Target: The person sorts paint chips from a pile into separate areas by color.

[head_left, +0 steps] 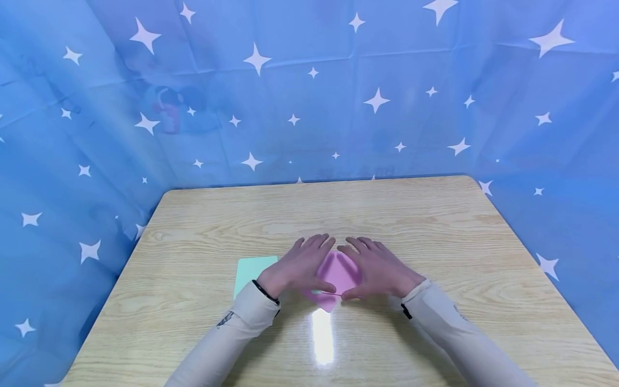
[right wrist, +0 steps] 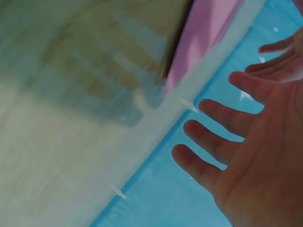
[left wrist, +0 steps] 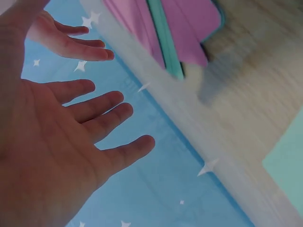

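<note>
A pink folded sheet, apparently paper, lies on the table between my two hands. In the left wrist view this pink sheet shows fold lines, a teal strip and a teal edge. My left hand hovers over its left side, fingers spread and the palm bare in the left wrist view. Over the right side is my right hand, its fingers likewise spread with nothing held. Both hands partly cover the sheet in the head view. A mint-green sheet lies flat beside my left wrist.
The wood-grain table has rounded far corners. A blue curtain with white stars hangs behind it and along both sides. A bright light reflection falls on the tabletop in front of the pink sheet.
</note>
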Demonstrator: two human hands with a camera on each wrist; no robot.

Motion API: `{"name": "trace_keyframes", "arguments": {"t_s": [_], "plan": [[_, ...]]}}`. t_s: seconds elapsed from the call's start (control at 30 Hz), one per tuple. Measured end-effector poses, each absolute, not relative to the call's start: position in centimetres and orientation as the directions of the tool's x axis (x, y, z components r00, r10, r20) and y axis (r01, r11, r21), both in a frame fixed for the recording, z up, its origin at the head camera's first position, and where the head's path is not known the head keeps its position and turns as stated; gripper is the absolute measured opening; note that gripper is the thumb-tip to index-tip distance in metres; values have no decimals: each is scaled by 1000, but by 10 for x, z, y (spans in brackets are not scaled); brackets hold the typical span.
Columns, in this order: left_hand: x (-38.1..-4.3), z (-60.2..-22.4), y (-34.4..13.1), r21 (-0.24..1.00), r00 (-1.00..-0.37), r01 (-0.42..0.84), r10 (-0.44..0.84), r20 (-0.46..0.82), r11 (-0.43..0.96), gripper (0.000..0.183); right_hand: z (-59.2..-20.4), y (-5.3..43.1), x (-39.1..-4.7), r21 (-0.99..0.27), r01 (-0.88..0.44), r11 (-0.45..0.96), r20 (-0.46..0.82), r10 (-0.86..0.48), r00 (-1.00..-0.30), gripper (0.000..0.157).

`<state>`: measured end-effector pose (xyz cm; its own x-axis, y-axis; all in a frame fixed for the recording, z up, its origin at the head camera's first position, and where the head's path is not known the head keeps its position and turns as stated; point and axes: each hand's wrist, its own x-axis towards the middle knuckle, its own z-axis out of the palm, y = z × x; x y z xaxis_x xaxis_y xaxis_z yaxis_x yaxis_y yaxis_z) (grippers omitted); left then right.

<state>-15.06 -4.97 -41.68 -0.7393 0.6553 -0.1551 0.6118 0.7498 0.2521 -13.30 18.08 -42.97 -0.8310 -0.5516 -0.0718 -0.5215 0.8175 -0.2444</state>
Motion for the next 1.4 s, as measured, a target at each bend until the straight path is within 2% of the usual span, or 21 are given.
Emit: {"name": "trace_keyframes", "arguments": {"t_s": [0.17, 0.33, 0.53, 0.97, 1.4], "plan": [[-151, -424, -44, 237, -726, 623, 664, -177, 745, 112, -437, 181, -130, -249, -539, 805, -95, -574, -813, 108], [-150, -430, -42, 261, -718, 614, 665, -208, 745, 115, -442, 183, -131, -259, -557, 789, -89, -594, -800, 100], [-149, -434, -43, 283, -711, 606, 666, -227, 743, 110, -443, 183, -135, -301, -585, 753, -55, -626, -778, 90], [-150, -431, -44, 282, -695, 643, 697, -175, 712, 111, -437, 185, -136, -371, -577, 728, -33, -631, -775, 90], [-151, -410, -54, 218, -688, 694, 721, -76, 686, 80, -423, 184, -140, -379, -611, 695, 54, -642, -765, 72]]}}
